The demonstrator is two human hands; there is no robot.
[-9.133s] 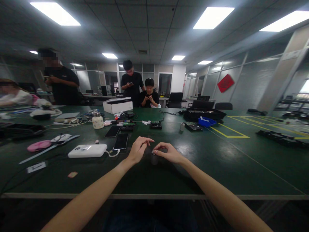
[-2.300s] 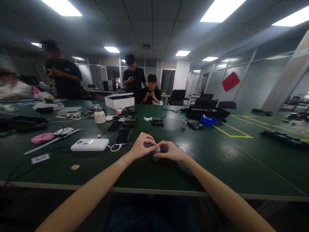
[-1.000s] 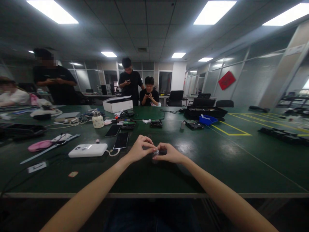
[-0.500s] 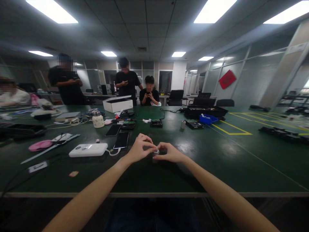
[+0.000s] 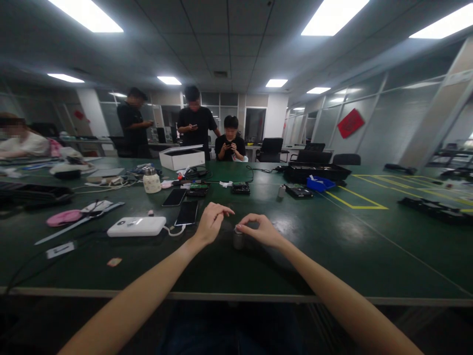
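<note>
Away swings my left hand (image 5: 210,226), loosely open; my right hand (image 5: 263,231) pinches the top of the small grey cylinder (image 5: 238,241), upright on the green tabletop (image 5: 236,276). Fully seated? Can't tell.

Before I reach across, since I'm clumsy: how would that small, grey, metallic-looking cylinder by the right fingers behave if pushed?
The small grey cylinder looks taller than wide, so it might tip. Its rounded side suggests it could roll once down.
</note>
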